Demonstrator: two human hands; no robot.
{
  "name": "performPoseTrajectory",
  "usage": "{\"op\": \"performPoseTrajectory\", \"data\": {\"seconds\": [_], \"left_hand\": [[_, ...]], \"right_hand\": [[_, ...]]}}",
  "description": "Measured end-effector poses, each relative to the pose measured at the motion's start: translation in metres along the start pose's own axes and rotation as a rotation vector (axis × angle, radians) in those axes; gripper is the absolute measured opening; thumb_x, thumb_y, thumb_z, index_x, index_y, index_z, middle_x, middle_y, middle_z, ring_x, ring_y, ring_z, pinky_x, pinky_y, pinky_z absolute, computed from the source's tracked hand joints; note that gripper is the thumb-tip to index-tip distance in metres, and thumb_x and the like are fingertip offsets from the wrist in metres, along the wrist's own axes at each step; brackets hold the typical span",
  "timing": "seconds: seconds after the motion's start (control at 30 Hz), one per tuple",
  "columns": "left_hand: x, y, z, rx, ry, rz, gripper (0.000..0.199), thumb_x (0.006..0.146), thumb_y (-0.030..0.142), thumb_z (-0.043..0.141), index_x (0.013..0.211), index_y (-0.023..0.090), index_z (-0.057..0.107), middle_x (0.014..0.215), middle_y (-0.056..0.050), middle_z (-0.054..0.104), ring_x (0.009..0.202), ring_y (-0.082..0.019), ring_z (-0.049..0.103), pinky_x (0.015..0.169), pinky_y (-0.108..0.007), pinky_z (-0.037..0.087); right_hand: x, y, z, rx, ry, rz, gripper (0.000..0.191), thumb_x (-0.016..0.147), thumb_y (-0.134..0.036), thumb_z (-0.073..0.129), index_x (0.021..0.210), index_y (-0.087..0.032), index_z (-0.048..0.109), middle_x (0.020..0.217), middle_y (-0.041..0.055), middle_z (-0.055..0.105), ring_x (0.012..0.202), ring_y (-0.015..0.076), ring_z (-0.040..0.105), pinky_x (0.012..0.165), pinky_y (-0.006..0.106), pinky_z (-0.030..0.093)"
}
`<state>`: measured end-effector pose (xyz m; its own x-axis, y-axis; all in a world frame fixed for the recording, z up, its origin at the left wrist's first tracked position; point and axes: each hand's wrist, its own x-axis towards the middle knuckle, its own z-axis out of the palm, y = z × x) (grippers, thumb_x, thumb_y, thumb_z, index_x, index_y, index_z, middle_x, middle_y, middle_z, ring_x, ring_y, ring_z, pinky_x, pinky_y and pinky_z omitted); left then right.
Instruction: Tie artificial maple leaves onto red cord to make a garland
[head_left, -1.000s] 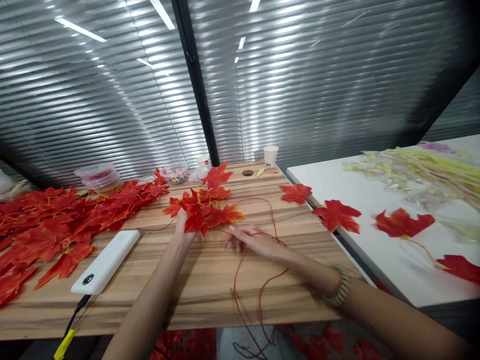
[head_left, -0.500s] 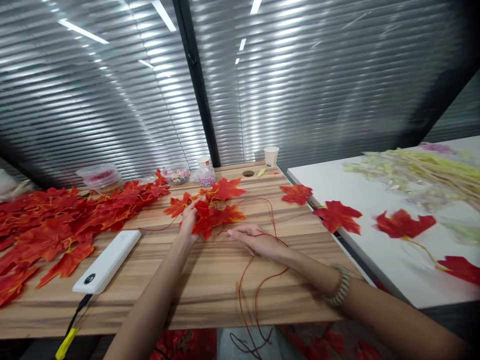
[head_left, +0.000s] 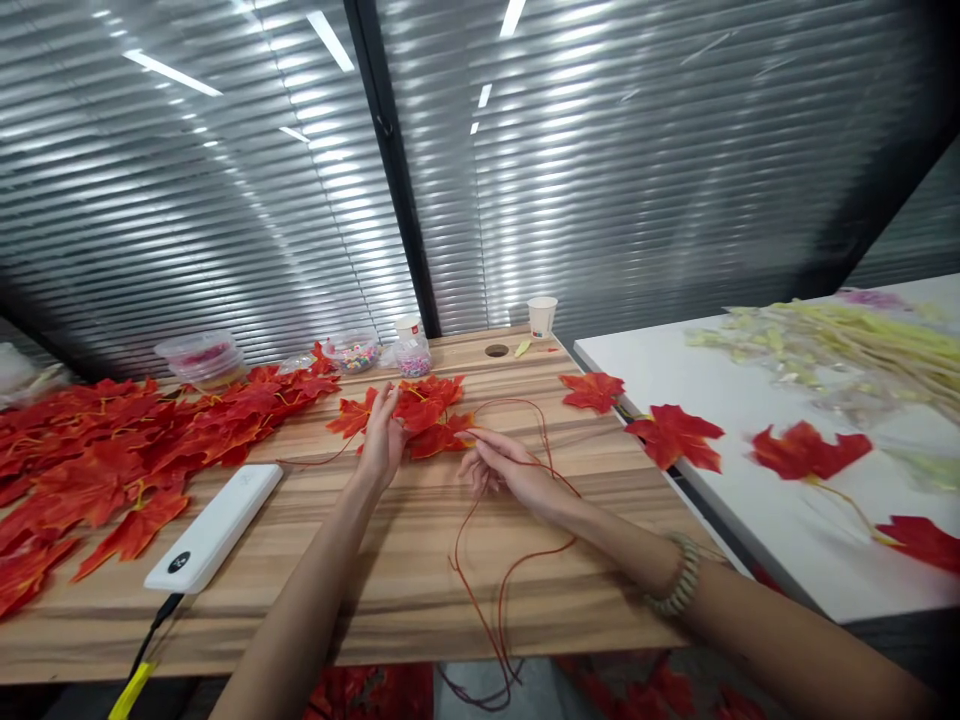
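A cluster of red artificial maple leaves [head_left: 431,400] lies on the wooden table in front of me. At its left side is my left hand [head_left: 384,440], fingers stretched upward and apart, next to the leaves. My right hand [head_left: 502,468] is at the cluster's right edge, thumb and forefinger pinched together by a leaf tip. A thin red cord [head_left: 504,590] runs from this hand, loops over the tabletop and hangs over the front edge. Exactly where the fingertips grip the cord is too small to see.
Many red leaves [head_left: 97,470] are heaped at left, beside a white power bank [head_left: 217,525] with a cable. Bead tubs [head_left: 352,352] and a paper cup [head_left: 542,316] stand at the back. More leaves [head_left: 679,436] trail onto the white table [head_left: 645,360] at right.
My left hand has loosened from the leaves and its fingers have straightened. My right hand has tilted up toward the cluster. The upper leaves have dropped lower, and the hanging cord has shifted left.
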<state>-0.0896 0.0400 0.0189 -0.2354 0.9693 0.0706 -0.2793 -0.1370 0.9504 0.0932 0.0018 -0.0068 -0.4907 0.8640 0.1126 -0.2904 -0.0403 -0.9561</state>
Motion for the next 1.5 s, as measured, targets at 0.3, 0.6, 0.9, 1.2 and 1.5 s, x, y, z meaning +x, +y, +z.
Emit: {"op": "performPoseTrajectory", "data": {"seconds": [0.3,0.6,0.9,1.2,1.5], "left_hand": [[-0.013,-0.004,0.003,0.51,-0.078,0.377,0.054,0.059,0.026,0.073,0.111,0.027,0.058,0.13,-0.005,0.042,0.071,-0.013,0.054,0.069,-0.022,0.041],[-0.024,0.007,0.011,0.587,-0.251,0.435,0.024,0.074,0.032,0.057,0.057,0.018,0.066,0.06,-0.002,0.059,0.062,-0.015,0.05,0.063,-0.023,0.036],[-0.024,0.001,0.012,0.593,-0.388,0.329,0.016,0.073,0.03,0.059,0.067,0.018,0.067,0.068,-0.003,0.063,0.067,-0.016,0.054,0.065,-0.025,0.04],[-0.029,-0.001,0.015,0.685,-0.514,0.377,0.018,0.074,0.032,0.058,0.069,0.015,0.064,0.07,-0.006,0.062,0.067,-0.016,0.054,0.063,-0.026,0.04],[-0.029,-0.007,0.014,0.653,-0.527,0.342,0.019,0.073,0.03,0.06,0.07,0.012,0.062,0.069,-0.004,0.061,0.066,-0.013,0.053,0.061,-0.023,0.04]], "right_hand": [[-0.002,-0.003,0.0,-0.013,0.021,-0.022,0.037,0.08,-0.035,0.05,0.113,-0.018,0.053,0.084,0.0043,0.063,0.057,0.0082,0.051,0.046,0.02,0.029],[-0.001,-0.002,0.0,0.022,0.055,-0.035,0.036,0.078,-0.037,0.052,0.11,-0.02,0.055,0.084,0.0046,0.064,0.057,0.0089,0.051,0.046,0.021,0.029],[0.001,0.002,-0.002,-0.061,0.076,-0.069,0.032,0.079,-0.038,0.05,0.103,-0.018,0.058,0.078,0.0034,0.061,0.054,0.0084,0.048,0.046,0.021,0.03],[-0.001,0.004,-0.005,-0.329,0.161,-0.185,0.026,0.08,-0.038,0.049,0.088,-0.018,0.063,0.071,0.0023,0.059,0.064,0.0135,0.052,0.058,0.025,0.042],[0.0,0.007,-0.004,-0.295,0.153,-0.172,0.024,0.079,-0.037,0.051,0.085,-0.017,0.064,0.071,0.0018,0.061,0.065,0.0129,0.054,0.057,0.023,0.042]]}}
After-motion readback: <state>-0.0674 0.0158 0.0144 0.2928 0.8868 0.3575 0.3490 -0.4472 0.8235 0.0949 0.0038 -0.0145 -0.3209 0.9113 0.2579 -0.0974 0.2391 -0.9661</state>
